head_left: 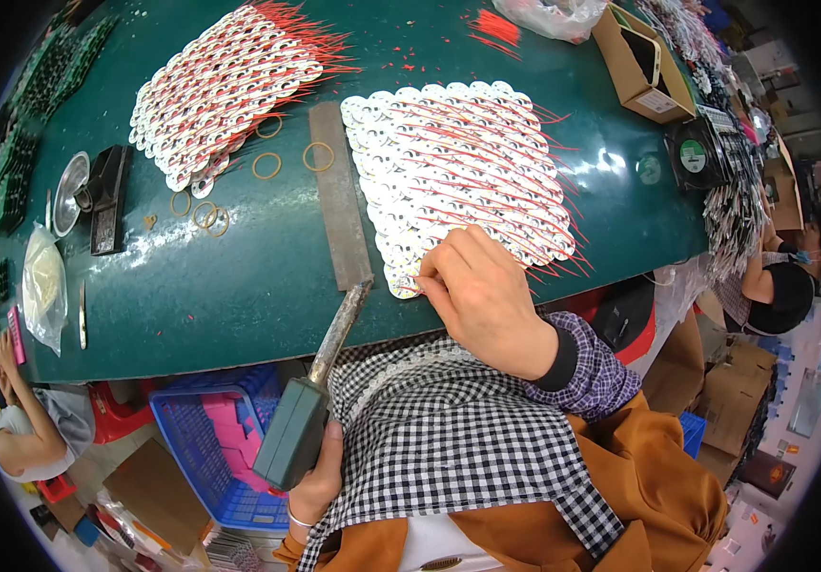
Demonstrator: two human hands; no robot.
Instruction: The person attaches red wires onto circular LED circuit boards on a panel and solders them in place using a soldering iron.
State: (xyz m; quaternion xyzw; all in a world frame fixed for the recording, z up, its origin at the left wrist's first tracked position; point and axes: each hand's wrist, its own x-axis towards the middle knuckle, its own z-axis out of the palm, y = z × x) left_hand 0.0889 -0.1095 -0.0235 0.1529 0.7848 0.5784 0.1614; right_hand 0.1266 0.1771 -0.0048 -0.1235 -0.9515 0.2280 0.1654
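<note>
Head view: a panel of round white boards [463,181] with red wires lies ahead of both hands, its near-left corner closest. The right hand [487,300] is nearer, over the near edge, thumb and finger pinched narrow at the corner board; what they grip is too small to tell. Lower left, the left hand [315,481] wraps the green handle of a soldering iron [293,434], whose shaft slants up and right to the near end of a flat metal bar [334,195], running lengthwise just beside the panel. Green tabletop [229,305] gives room left of that end.
</note>
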